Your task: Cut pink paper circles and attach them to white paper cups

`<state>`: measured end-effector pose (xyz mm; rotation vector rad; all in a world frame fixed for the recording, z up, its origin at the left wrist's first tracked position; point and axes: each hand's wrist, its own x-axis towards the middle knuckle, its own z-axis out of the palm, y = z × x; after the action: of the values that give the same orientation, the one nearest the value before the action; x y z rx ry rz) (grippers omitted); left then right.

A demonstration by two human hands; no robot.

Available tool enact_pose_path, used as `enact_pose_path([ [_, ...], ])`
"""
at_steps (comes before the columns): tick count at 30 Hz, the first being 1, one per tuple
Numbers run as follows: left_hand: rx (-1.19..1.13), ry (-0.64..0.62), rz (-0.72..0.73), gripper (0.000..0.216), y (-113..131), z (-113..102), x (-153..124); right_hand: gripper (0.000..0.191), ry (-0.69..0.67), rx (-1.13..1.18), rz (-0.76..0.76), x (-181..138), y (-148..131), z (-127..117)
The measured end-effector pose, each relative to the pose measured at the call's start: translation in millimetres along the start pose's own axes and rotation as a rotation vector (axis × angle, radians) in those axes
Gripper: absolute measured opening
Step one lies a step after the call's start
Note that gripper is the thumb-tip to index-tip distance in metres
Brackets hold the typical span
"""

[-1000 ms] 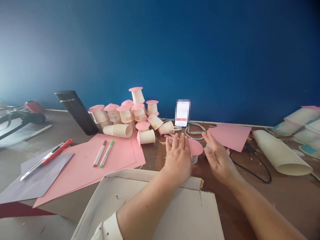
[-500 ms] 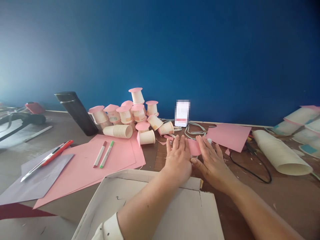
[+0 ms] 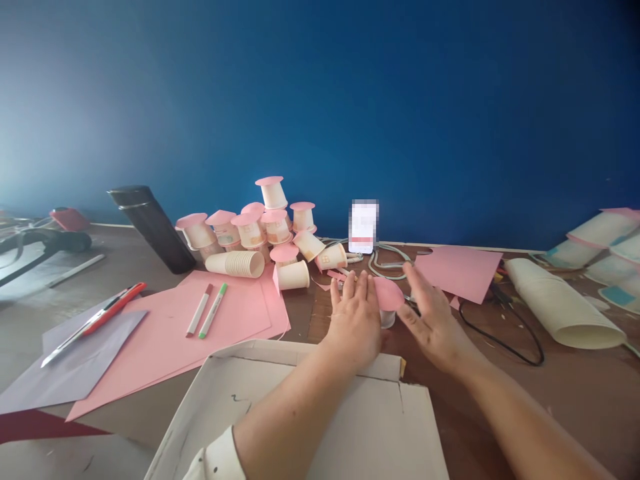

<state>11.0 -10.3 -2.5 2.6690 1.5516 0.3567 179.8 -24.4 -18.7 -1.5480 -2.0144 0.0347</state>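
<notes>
My left hand (image 3: pixel 355 319) lies with straight, close-set fingers against the left side of a small upturned paper cup (image 3: pixel 387 319) capped by a pink paper circle (image 3: pixel 389 294). My right hand (image 3: pixel 433 319) is open, fingers stretched, just to the right of that cup, its fingertips near the pink circle. Neither hand grips anything. The cup's body is mostly hidden between the two hands. A white cardboard box lid (image 3: pixel 320 413) lies under my forearms.
A heap of pink-capped paper cups (image 3: pixel 260 223) and a stack of cups lying on its side (image 3: pixel 236 263) stand behind. Pink sheets (image 3: pixel 200 327) carry two markers (image 3: pixel 206 308). A utility knife (image 3: pixel 95 319), a dark flask (image 3: pixel 153 228), a phone (image 3: pixel 363 227), cables (image 3: pixel 500 337) and rolled paper (image 3: pixel 560 303) lie around.
My right hand closed in onto the pink-capped cup half a second ago, then drew back to the right and opened away. My left hand stayed in place.
</notes>
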Motion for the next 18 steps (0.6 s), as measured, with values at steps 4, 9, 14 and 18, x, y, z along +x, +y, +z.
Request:
enact_pose_path([
  [4, -0.073, 0.021, -0.035, 0.097, 1, -1, 2, 0.067, 0.123, 0.138, 0.128, 5, 7, -10],
  [9, -0.378, 0.037, -0.104, 0.098, -1, -9, 5, 0.067, 0.085, 0.148, 0.201, 5, 12, -6],
  [14, -0.517, 0.112, -0.205, 0.076, -8, -6, 9, 0.069, 0.047, 0.123, 0.224, 5, 11, 1],
  [18, -0.539, 0.11, -0.209, 0.072, -9, 0, 12, 0.073, 0.014, 0.142, 0.244, 5, 9, 4],
])
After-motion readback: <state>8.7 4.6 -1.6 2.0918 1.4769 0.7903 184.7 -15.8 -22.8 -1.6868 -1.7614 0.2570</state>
